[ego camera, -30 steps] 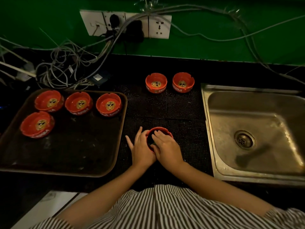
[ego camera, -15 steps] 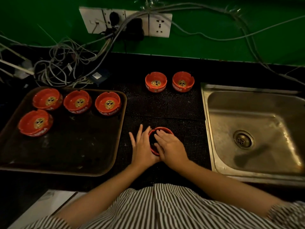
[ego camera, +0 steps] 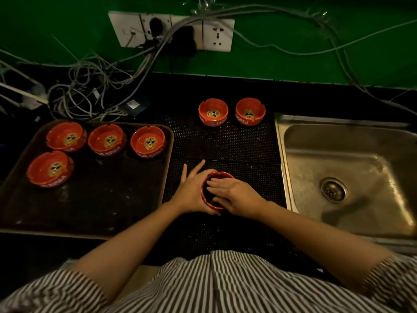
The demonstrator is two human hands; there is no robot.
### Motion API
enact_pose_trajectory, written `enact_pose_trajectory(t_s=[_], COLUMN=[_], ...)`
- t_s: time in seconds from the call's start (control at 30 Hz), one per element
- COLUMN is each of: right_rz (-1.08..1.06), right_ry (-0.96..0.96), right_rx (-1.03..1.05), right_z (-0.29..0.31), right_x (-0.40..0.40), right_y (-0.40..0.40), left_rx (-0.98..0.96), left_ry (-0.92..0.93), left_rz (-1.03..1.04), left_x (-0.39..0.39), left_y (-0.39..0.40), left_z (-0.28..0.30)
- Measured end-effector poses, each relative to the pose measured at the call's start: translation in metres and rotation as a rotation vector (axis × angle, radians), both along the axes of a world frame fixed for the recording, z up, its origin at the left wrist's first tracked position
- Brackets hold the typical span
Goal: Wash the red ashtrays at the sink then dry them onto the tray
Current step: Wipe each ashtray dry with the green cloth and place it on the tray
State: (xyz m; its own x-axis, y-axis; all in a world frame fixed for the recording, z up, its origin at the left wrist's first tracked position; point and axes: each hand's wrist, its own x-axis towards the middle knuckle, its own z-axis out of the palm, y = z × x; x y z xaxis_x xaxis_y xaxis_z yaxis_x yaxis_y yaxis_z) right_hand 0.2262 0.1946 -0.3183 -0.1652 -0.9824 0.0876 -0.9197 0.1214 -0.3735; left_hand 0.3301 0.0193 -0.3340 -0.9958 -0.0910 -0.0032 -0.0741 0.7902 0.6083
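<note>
At lower centre, a red ashtray point(ego camera: 217, 191) on the bench mat is cupped by the left hand point(ego camera: 191, 192) while the right hand's point(ego camera: 234, 196) fingers have slid deeper inside — drying continues. Four dried ashtrays wait on the tray point(ego camera: 94, 199).

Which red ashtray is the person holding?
The red ashtray on the black mat, cupped by the left hand with the right hand inside. The others sit untouched.

Red ashtrays point(ego camera: 150, 141), green wall point(ego camera: 293, 62), striped shirt point(ego camera: 225, 288)
</note>
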Motion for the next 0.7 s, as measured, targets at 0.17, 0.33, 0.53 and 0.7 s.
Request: enact_pose_trajectory(t_s=[0.17,0.33,0.53,0.7], right_rz=[-0.437,-0.493,0.002,0.09], right_ry=[0.058,0.07,-0.035,-0.057], right_rx=[-0.161,-0.179,-0.055,-0.016], right_z=[-0.009,-0.006,0.004,0.01], right_x=[0.044,0.052,0.005,-0.008], right_y=[-0.008,-0.015,0.001,0.007], left_rx=[-0.058,0.017,-0.005,0.055], left_ry=[0.032,0.062,0.018,-0.044], left_rz=[0.344,0.582,0.155,-0.016], left_x=[0.023,0.017,0.005,-0.004], left_y=[0.049,0.067,0.018,0.01], left_z=[-0.008,-0.009,-0.012,0.002])
